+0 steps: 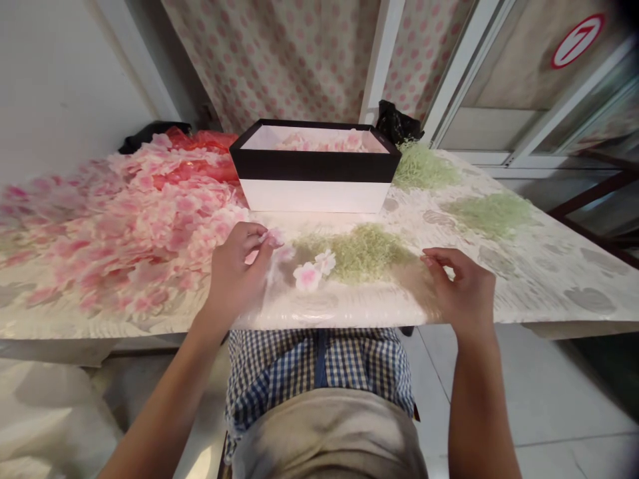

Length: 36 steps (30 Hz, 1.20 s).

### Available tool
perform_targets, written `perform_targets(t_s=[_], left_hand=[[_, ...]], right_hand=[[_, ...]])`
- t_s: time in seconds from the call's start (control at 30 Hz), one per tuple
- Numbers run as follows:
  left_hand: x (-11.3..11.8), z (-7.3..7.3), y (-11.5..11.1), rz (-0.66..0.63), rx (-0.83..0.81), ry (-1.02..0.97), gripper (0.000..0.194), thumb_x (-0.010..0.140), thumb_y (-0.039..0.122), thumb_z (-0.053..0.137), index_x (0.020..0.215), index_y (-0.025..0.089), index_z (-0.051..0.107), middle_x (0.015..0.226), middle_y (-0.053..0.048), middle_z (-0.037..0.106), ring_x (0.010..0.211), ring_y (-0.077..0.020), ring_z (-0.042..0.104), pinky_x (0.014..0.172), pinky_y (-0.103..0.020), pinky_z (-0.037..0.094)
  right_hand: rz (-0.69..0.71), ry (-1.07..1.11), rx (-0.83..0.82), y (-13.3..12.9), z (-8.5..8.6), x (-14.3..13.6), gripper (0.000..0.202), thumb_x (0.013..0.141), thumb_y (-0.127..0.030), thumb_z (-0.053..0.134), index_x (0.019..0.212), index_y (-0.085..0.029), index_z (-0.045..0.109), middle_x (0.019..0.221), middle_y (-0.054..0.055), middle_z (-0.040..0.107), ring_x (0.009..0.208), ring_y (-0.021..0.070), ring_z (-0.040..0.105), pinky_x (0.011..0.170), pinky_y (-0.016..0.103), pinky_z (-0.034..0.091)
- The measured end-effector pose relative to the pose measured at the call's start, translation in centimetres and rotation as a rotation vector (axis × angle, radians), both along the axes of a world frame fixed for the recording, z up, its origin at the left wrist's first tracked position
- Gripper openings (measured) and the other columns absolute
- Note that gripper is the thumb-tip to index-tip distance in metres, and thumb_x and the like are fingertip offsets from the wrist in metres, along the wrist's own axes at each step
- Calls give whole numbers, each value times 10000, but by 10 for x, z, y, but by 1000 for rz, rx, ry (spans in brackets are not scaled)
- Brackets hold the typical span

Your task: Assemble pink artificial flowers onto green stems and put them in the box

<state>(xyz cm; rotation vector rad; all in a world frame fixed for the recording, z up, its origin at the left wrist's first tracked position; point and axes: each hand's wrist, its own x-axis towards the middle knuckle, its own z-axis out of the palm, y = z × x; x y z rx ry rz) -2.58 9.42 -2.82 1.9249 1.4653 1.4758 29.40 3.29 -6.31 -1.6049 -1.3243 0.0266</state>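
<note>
Between the thumb and fingers of my left hand [237, 269] is a small pink artificial flower [272, 237], just above the table. My right hand [464, 286] is closed in a pinch over the table's front right. Whatever lies between its fingertips, if anything, is too small to name. Between my hands sits a loose clump of pale green stems [367, 253], thin and tangled. Two white-and-pink flowers, a larger flower [307, 276] and a smaller flower [326, 261], rest at the clump's left edge.
A large heap of pink flower heads [164, 219] spreads over the table's left side, with a red bag [210, 150] behind it. A black-and-white box [314, 193] holding pink flowers stands at the back. Further green clumps [494, 213] lie right, near a black plastic bag [397, 123].
</note>
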Motion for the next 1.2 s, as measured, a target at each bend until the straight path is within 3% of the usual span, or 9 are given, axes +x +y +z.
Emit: perform_targets(t_s=[0.27, 0.57, 0.7, 0.77, 0.83, 0.93, 1.03, 1.2], left_hand=[[2, -1, -4, 10, 16, 75, 107, 857, 293, 639, 943, 238, 608, 891, -9, 733, 922, -200, 728, 623, -221, 571], [2, -3, -1, 59, 36, -27, 179, 893, 380, 606, 999, 238, 579, 931, -30, 734, 940, -208, 723, 596, -227, 549], [6, 7, -25, 41, 33, -70, 140, 890, 352, 624, 960, 237, 586, 842, -1, 744, 773, -165, 727, 525, -197, 517], [12, 15, -49, -36, 8, -30, 89, 890, 318, 633, 922, 244, 597, 786, 24, 738, 674, -139, 706, 528, -201, 518], [20, 22, -75, -153, -19, 18, 34, 892, 275, 631, 913, 263, 608, 827, 29, 737, 726, -140, 712, 559, -197, 535], [31, 25, -103, -364, -167, 27, 53, 922, 254, 582, 957, 292, 586, 830, 26, 726, 773, -155, 720, 530, -191, 540], [36, 21, -115, -481, -261, 1, 97, 937, 253, 541, 1013, 312, 555, 858, 11, 712, 784, -166, 715, 527, -207, 552], [33, 14, -117, -511, -348, -36, 95, 941, 267, 526, 1015, 325, 528, 829, 19, 675, 764, -154, 690, 443, -183, 478]], right_hand=[[-27, 78, -9, 0, 0, -2, 94, 806, -295, 628, 830, -220, 679, 782, 29, 712, 726, 181, 664, 631, 298, 526], [-3, 76, 28, 2, -4, 1, 184, 862, -310, 592, 955, -210, 716, 883, 61, 758, 847, 231, 720, 778, 395, 555], [-13, 112, 84, -12, 4, -13, 98, 836, -285, 665, 873, -223, 730, 886, 45, 751, 866, 237, 712, 805, 405, 549], [74, 146, 124, -29, 13, -31, 49, 822, -232, 698, 852, -246, 734, 894, 32, 739, 895, 231, 695, 818, 397, 540], [317, 180, 202, -48, 24, -53, 132, 818, -141, 690, 814, -269, 722, 950, 18, 718, 934, 215, 677, 825, 380, 538], [632, 180, 179, -68, 39, -90, 221, 817, -63, 670, 829, -279, 716, 1117, 23, 683, 976, 197, 663, 808, 354, 550], [713, 266, 148, -72, 44, -114, 218, 817, -46, 665, 864, -257, 692, 1045, 36, 688, 902, 176, 682, 764, 332, 572], [762, 327, 94, -68, 39, -118, 201, 813, -26, 635, 846, -224, 648, 886, 12, 676, 783, 135, 673, 679, 274, 552]])
